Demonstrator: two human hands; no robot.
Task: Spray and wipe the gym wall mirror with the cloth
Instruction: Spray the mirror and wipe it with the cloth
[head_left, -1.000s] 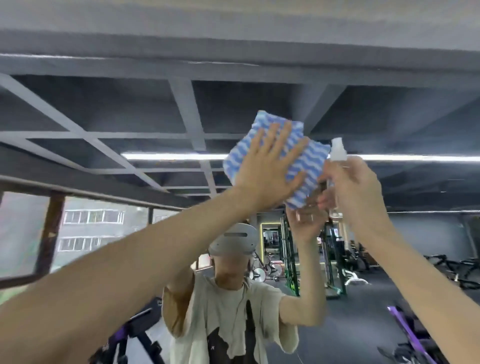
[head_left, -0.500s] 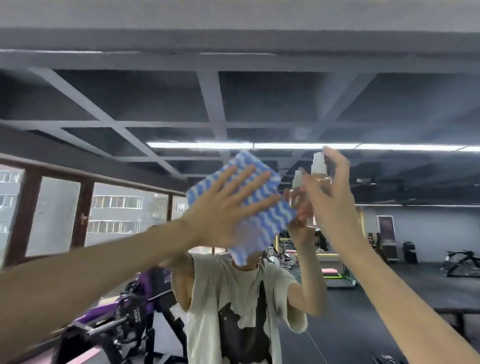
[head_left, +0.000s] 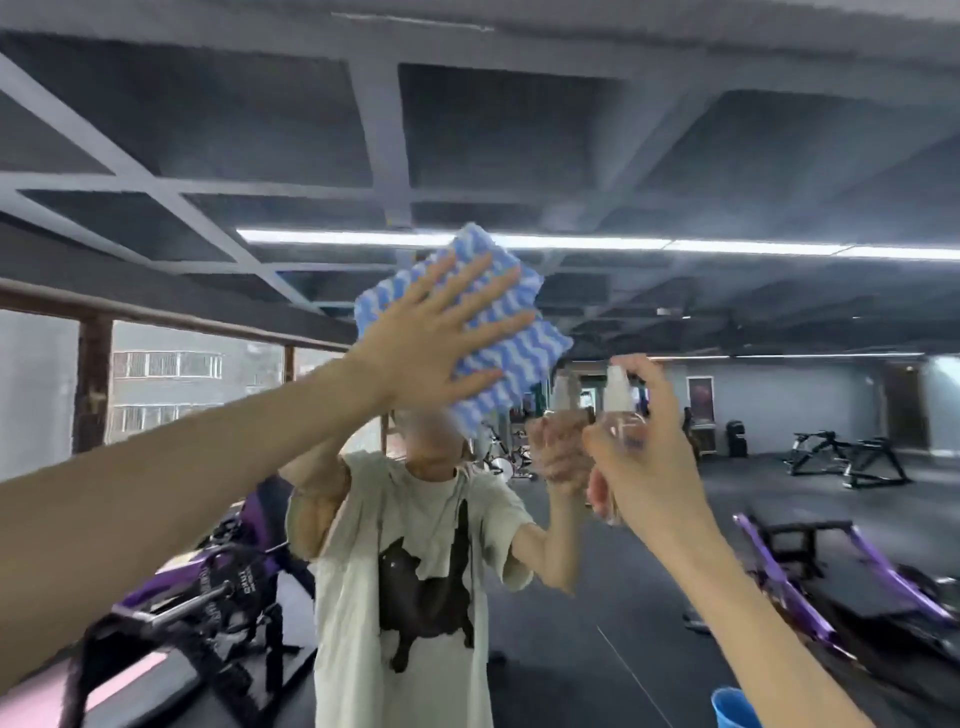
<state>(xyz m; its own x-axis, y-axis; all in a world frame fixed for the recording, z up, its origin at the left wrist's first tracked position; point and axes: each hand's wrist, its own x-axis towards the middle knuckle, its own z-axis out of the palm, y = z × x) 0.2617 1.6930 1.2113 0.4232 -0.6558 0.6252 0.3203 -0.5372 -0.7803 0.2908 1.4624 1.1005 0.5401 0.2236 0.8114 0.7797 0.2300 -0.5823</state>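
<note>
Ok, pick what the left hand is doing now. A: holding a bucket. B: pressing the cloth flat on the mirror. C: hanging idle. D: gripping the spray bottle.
B: the left hand lies flat, fingers spread, on the striped cloth against the mirror; the right hand holds the spray bottle.

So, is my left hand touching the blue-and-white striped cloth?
Touching. The head view shows the left hand spread flat against the blue-and-white striped cloth.

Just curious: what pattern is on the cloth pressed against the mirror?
The cloth has blue and white wavy stripes, best seen in the head view.
</note>
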